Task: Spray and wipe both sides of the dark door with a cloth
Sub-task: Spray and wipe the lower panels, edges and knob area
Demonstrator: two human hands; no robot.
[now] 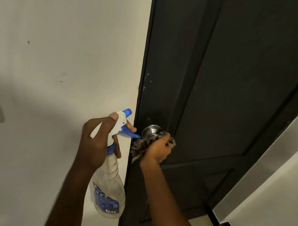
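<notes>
At door [237, 84] knob [151, 131] | right hand [159, 149] grips cloth [139, 148] | left hand [97, 140] grips spray bottle [109, 181]

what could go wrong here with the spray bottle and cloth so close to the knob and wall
1. The left hand holds the spray bottle with its nozzle near the door's edge, so spray may land on the white wall instead of the dark door.
2. The right hand presses the patterned cloth beside the metal knob; the knob could turn and the door swing.
3. Pale specks above the knob may get missed.
</notes>
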